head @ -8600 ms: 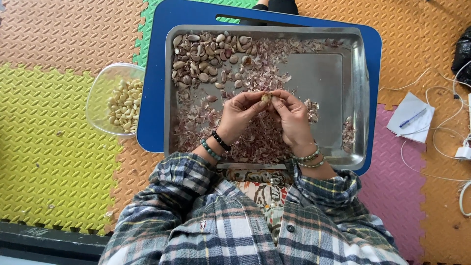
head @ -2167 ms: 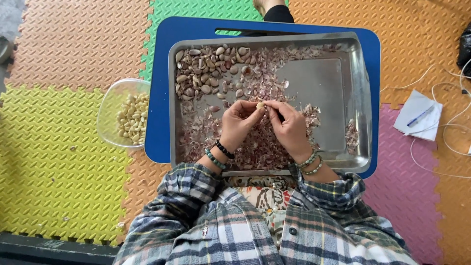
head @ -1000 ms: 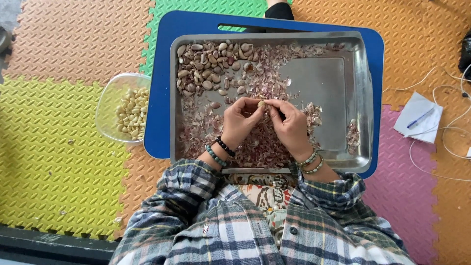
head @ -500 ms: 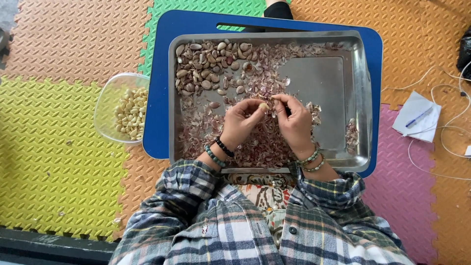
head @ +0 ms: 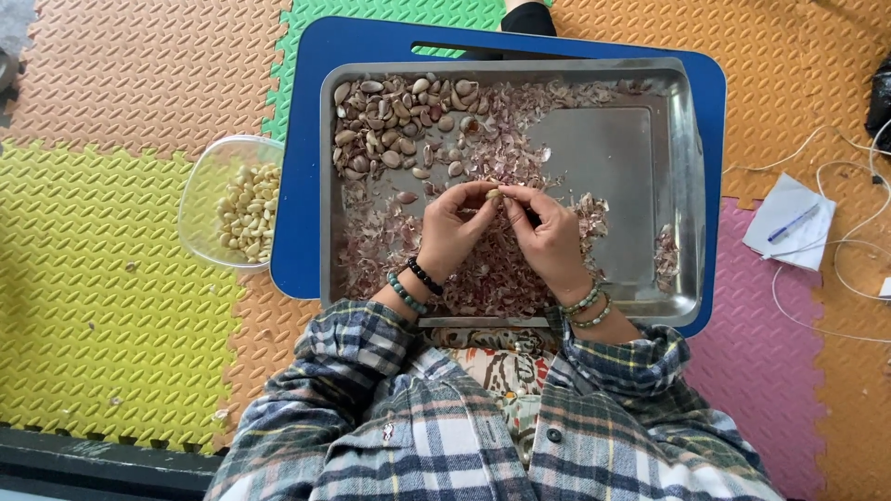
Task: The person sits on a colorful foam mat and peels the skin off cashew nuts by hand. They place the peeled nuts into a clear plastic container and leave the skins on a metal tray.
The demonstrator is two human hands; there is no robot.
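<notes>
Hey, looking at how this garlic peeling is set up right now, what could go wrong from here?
The clove is pinched only at the fingertips of the left hand and right hand above loose skins; dropped, it may get lost among them.

The bowl of peeled cloves sits off the blue board on the mat, so a tossed clove might miss it.

The light skins could blow off the metal tray.

You wear a plaid shirt (head: 445, 436) in blue, grey and white with yellow lines. Bead bracelets (head: 415, 285) sit on both wrists, above the rolled cuffs.
</notes>
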